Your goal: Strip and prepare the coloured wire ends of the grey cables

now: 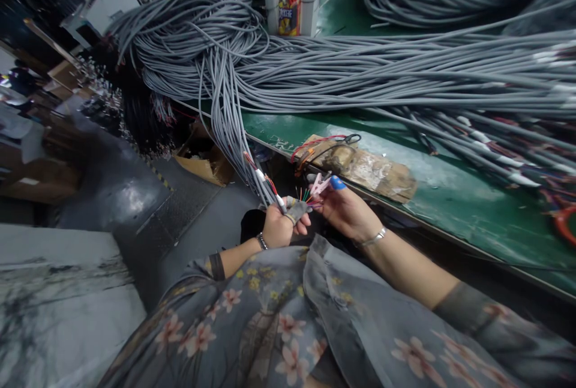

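My left hand (282,224), its thumb wrapped in grey tape, is closed around the end of a grey cable. Thin coloured wires (304,195) fan out from that end, between my two hands. My right hand (344,211), with a blue cover on one fingertip, pinches a small pink clip-like tool (319,186) right at the wires. Whether its jaws touch a wire is too small to tell. A bundle of grey cables (229,115) hangs over the table edge down to my left hand, some ends showing red wires and white sleeves.
Long grey cables (315,73) lie across the green table (279,127). A taped wooden block (373,169) with red and black leads sits at its front edge. Orange-handled scissors (564,226) lie at right. A cardboard box (202,163) stands below on the floor. Someone in white is at the back.
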Tool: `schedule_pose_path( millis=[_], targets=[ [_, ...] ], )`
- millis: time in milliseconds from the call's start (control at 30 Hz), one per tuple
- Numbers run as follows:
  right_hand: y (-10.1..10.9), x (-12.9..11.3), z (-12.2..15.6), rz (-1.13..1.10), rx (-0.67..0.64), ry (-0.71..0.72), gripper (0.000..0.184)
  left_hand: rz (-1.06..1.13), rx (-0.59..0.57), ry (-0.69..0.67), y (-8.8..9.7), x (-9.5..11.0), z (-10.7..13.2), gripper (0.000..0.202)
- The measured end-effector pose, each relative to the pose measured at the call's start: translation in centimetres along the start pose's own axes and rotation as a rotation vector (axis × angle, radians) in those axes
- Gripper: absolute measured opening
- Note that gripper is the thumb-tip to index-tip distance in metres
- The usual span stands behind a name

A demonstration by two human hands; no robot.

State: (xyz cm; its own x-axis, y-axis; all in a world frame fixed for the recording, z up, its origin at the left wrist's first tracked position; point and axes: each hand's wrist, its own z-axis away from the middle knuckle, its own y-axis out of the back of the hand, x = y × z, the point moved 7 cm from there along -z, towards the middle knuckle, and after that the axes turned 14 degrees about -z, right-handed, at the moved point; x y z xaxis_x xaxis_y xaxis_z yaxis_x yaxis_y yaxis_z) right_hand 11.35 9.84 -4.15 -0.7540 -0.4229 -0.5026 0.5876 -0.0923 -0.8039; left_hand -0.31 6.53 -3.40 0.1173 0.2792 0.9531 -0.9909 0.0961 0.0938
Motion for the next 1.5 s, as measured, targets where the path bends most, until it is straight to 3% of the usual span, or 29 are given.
schedule_pose_path(
  millis=[233,533,767,900,1133,1367,1500],
  targets=[
    [0.0,0.2,-0.6,0.027,-0.053,-0.021,0.03,-0.02,0.016,0.021,-0.3,-0.1,-0.4,0.048],
    [0.4,0.4,-0.3,-0.021,-0.019,-0.012,0.036,-0.057,0.0,0.021,-0.1,-0.8,-0.2,0.049],
    [0.6,1.0,0.9,0.222,-0.148,-0.23,0.039,-0.165,-0.08,-0.007,0.4,0.1,0.8,0.05],
    [0.1,0.4,1.2,0.36,-0.137,-0.144,0.032,-0.217,-0.141,0.01,-0.2,0.6,0.9,0.045],
    [-1.3,-0.5,2.0,0.62,-0.148,0.025,0.035,-0.279,-0.277,0.133,-1.0,-0.8,0.4,0.039],
    [0.3,-0.5,2.3,0.537,-0.057,0.0,0.046,-0.126,-0.087,0.058,0.0,-0.6,0.0,0.049],
    [0.1,0.0,2.4,0.454,-0.038,0.115,0.038,-0.09,-0.06,0.044,-0.1,-0.8,-0.3,0.053]
  ],
)
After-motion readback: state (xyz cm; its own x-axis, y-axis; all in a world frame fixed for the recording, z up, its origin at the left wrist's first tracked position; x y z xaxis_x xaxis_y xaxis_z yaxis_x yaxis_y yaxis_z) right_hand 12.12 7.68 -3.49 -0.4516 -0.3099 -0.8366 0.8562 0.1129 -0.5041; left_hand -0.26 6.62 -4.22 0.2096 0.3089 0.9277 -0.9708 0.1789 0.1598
